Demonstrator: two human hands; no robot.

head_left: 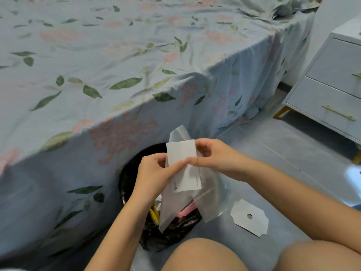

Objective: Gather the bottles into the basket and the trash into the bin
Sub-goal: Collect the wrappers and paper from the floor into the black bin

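Head view. Knees at bottom edge. Left hand [154,173] and right hand [213,157]: fingers of both pinch white card [182,165] and clear plastic bags [210,200] above black-lined bin [132,184], part-filled. Paper tag [250,217] on floor remains. Bottles, basket: unseen.

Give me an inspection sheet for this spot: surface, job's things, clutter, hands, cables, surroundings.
Surface: grey tiled floor.
Job's things: black-lined bin beside the bed, holding yellow and pink scraps; white paper slip and clear plastic bag held over it. No bottles or basket seen.
Clutter: white card with hole on the floor.
Hands: left hand and right hand both pinch the slip.
Cables: nothing seen.
Surroundings: floral bedsheet, white drawer unit.
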